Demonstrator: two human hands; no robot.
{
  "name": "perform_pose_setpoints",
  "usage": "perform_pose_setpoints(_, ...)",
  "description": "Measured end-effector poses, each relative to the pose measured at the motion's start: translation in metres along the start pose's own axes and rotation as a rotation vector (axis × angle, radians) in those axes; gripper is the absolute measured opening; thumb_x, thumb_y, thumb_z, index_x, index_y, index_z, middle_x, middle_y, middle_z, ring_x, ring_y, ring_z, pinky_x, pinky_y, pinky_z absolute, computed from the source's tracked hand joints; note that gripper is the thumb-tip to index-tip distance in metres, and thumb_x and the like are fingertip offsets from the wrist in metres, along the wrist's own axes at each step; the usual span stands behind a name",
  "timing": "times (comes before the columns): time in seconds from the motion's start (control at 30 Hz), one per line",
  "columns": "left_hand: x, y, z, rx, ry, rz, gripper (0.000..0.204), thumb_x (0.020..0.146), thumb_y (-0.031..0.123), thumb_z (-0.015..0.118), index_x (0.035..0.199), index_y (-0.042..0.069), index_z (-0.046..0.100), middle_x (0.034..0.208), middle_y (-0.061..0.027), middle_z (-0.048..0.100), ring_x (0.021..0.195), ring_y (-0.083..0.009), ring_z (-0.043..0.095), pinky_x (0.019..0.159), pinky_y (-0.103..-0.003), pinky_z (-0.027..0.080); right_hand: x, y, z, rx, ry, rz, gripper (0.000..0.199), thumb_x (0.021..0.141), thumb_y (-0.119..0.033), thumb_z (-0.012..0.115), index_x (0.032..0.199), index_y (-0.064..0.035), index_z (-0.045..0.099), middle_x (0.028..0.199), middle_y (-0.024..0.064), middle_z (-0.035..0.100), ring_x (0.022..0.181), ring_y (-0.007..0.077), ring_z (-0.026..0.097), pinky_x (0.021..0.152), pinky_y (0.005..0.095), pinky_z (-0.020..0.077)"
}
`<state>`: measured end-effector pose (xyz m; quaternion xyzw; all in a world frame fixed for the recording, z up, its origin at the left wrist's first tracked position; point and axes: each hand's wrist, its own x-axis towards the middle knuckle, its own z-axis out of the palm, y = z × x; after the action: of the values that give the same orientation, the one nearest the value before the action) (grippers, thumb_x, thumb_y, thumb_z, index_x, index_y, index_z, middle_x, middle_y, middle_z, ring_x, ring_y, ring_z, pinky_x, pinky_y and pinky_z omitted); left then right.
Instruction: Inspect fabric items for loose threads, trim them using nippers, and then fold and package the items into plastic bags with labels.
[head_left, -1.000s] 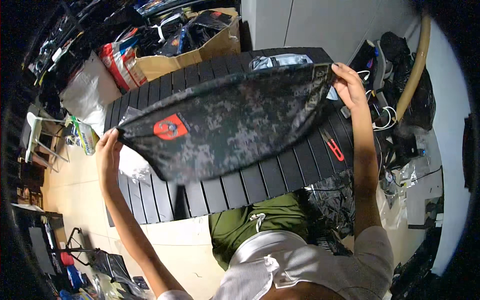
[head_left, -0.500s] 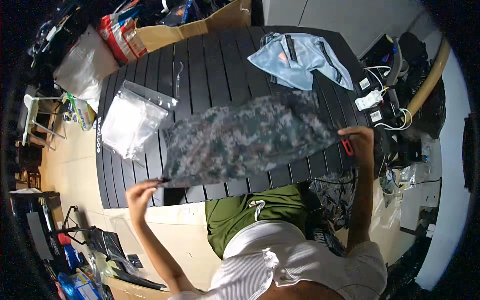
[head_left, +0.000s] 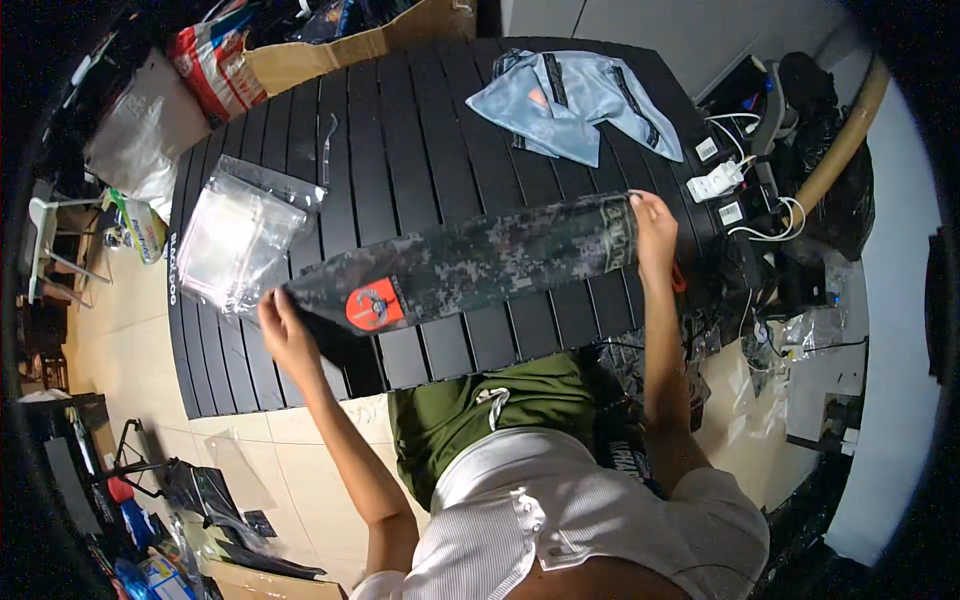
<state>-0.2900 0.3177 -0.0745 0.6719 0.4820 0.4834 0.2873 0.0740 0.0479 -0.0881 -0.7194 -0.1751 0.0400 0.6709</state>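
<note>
A long strip of dark digital-camouflage cloth (head_left: 500, 262) stretches above the table between my two hands. My left hand (head_left: 289, 328) pinches its left end, and my right hand (head_left: 655, 235) grips the upper corner of its right end. Near the left end it bears a red emblem patch (head_left: 375, 304); tan print runs along the right end. The strip narrows toward my left hand. Beyond it lies a crumpled light-blue cloth (head_left: 575, 105) with black bands. Close to my left hand rests a stack of clear plastic bags (head_left: 235, 240). Beside my right wrist a small red-handled tool (head_left: 679, 279) is partly hidden.
The black slatted table (head_left: 400, 110) stands in front of me. At its right are a white power adapter (head_left: 717, 182) and cables. An open cardboard box (head_left: 345, 55) and a red-and-white bag (head_left: 215, 70) sit behind its far left edge.
The camouflage cloth has gone from a wide spread to a narrower strip, and its red patch and tan print now show. My right hand has moved left and away from me; my left hand has risen.
</note>
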Motion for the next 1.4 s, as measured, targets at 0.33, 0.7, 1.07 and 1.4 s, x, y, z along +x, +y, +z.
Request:
perform_pose_setpoints(0.33, 0.024, -0.018, 0.014, 0.099, -0.039, 0.01, 0.026, 0.086, 0.026, 0.058, 0.085, 0.0, 0.061, 0.059, -0.0069, 0.051, 0.056, -0.0094, 0.041, 0.051, -0.026, 0.038, 0.018, 0.01, 0.012, -0.383, 0.025, -0.246, 0.019, 0.083, -0.018, 0.061, 0.089, 0.0002, 0.063, 0.071, 0.0115, 0.065, 0.061, 0.0141, 0.061, 0.056, 0.0268, 0.0445)
perform_pose_setpoints(0.7, 0.028, -0.018, 0.021, 0.301, -0.14, 0.005, 0.026, 0.085, 0.027, 0.059, 0.087, 0.001, 0.06, 0.06, -0.0122, 0.057, 0.052, -0.0145, 0.047, 0.052, -0.029, 0.041, 0.016, -0.01, 0.016, -0.839, 0.073, -0.387, 0.018, 0.083, -0.019, 0.056, 0.091, -0.004, 0.063, 0.088, 0.0095, 0.063, 0.083, 0.0285, 0.057, 0.071, 0.0362, 0.0451)
perform_pose_setpoints(1.07, 0.031, -0.013, 0.021, 0.488, -0.068, 0.228, 0.02, 0.084, 0.017, 0.059, 0.096, 0.001, 0.059, 0.094, -0.0175, 0.062, 0.079, -0.0296, 0.058, 0.069, -0.035, 0.045, 0.008, 0.0, 0.021, -0.91, -0.34, -0.574, 0.038, 0.091, -0.02, 0.044, 0.126, -0.0058, 0.045, 0.131, 0.0186, 0.041, 0.125, 0.0353, 0.031, 0.103, 0.0415, 0.0245)
perform_pose_setpoints(1.4, 0.0, 0.002, 0.028, 0.666, -0.58, 0.474, 0.042, 0.092, 0.031, 0.042, 0.129, 0.011, 0.044, 0.135, -0.0109, 0.039, 0.128, -0.0267, 0.031, 0.106, -0.042, 0.019, -0.026, -0.005, 0.008, -0.916, 0.057, -0.139, 0.038, 0.077, -0.032, 0.066, 0.089, 0.002, 0.057, 0.077, 0.014, 0.052, 0.07, 0.0273, 0.051, 0.063, 0.0365, 0.0418)
